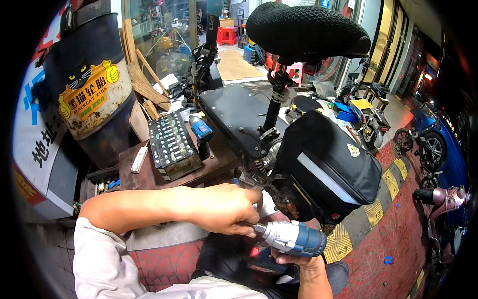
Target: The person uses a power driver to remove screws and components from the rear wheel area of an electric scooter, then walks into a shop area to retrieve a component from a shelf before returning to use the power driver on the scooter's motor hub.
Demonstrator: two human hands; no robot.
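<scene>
A blue and silver cordless impact wrench lies across my lap area, its nose pointing left. My right hand is wrapped around its handle from below. At the nose, the fingertips of my left hand close on a metal socket; the fingers hide part of it. Just beyond my hands stands an electric scooter with a black deck and a black seat on a post. A black bag with a grey reflective stripe sits at its rear.
On a low brown table at the left stand a bin of sockets and bits and another blue power tool. A large rusty drum rises behind. A yellow-black kerb and parked two-wheelers are at the right.
</scene>
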